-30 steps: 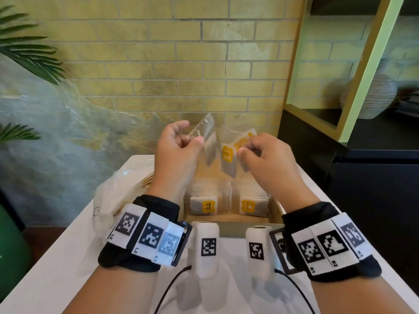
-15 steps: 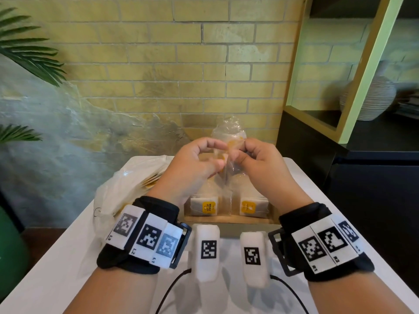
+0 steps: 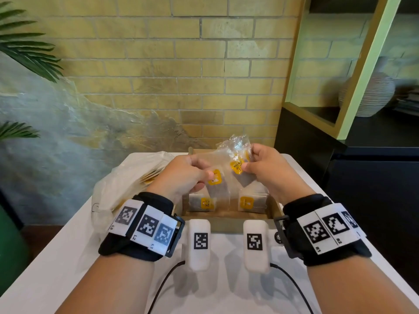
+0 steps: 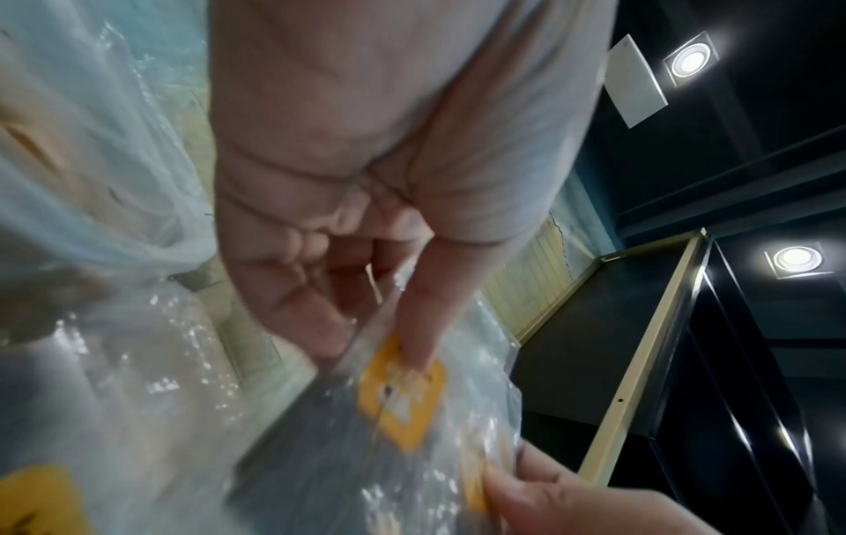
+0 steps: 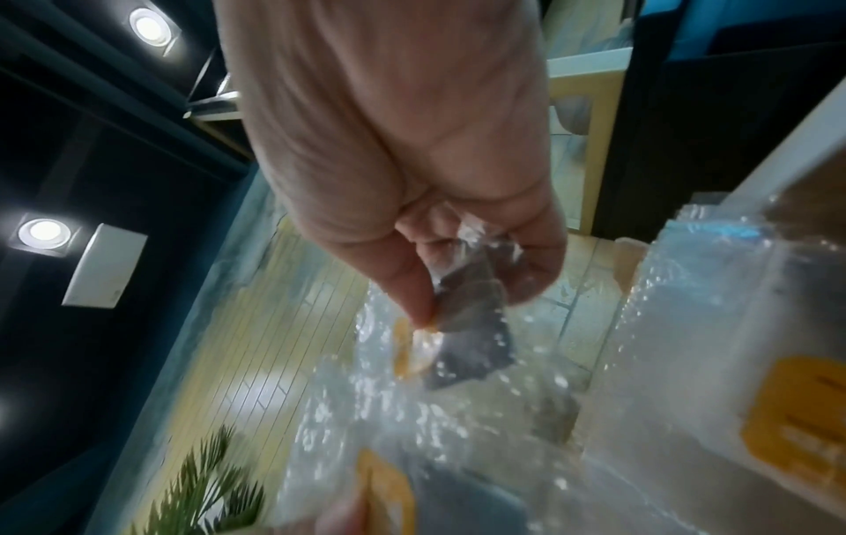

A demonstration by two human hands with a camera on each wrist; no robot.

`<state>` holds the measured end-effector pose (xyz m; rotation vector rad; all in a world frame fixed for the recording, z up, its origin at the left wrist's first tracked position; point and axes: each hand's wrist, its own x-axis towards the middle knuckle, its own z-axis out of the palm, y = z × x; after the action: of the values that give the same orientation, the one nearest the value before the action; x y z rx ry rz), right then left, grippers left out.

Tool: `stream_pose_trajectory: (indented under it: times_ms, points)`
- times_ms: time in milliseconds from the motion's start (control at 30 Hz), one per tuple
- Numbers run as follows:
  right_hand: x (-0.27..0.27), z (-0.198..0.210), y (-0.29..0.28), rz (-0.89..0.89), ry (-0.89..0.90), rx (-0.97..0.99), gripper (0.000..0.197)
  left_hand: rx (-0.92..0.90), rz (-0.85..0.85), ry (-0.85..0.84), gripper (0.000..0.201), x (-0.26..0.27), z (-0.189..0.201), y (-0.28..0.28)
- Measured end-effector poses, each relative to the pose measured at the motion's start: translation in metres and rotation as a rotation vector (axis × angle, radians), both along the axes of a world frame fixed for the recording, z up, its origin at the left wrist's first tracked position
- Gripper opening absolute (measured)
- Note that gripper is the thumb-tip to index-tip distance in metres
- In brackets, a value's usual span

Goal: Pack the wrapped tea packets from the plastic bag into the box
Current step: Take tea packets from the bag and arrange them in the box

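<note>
Above the open cardboard box (image 3: 226, 219) both hands hold clear-wrapped tea packets with yellow tags. My left hand (image 3: 192, 175) pinches one packet (image 3: 215, 184) by its top, thumb on the yellow tag (image 4: 402, 394). My right hand (image 3: 256, 164) pinches a second packet (image 3: 238, 165) whose wrapper is crumpled at the top (image 5: 462, 289). The two packets touch each other between the hands. Two stacks of packets (image 3: 205, 202) (image 3: 250, 201) stand inside the box. The plastic bag (image 3: 129, 184) with more packets lies left of the box.
The box sits on a white table (image 3: 68, 257) against a brick wall. A dark cabinet with a green-framed shelf and a ribbed vase (image 3: 371, 94) stands at the right. Palm leaves (image 3: 27, 48) hang at the left. Two white marker blocks (image 3: 199, 243) sit before the box.
The hands came together at the raised packets, then dropped toward the box and drew slightly apart, each now pinching its own packet.
</note>
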<state>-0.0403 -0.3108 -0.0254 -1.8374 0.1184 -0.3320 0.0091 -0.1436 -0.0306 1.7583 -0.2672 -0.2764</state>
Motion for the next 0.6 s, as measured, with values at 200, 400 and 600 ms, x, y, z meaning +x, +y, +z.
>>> stream_pose_trajectory:
  times_ms: [200, 400, 600]
  points:
    - [-0.002, 0.001, -0.002, 0.074, 0.177, 0.142, 0.030, 0.076, -0.056, 0.115, 0.023, 0.001, 0.001, 0.002]
    - [-0.006, -0.004, -0.002, 0.195, 0.325, -0.152, 0.023, 0.223, -0.103, 0.125, 0.022, -0.001, -0.001, 0.004]
    - [-0.012, -0.001, -0.004, 0.221, 0.425, -0.419, 0.017, 0.359, -0.141, 0.064, 0.023, -0.007, -0.002, 0.004]
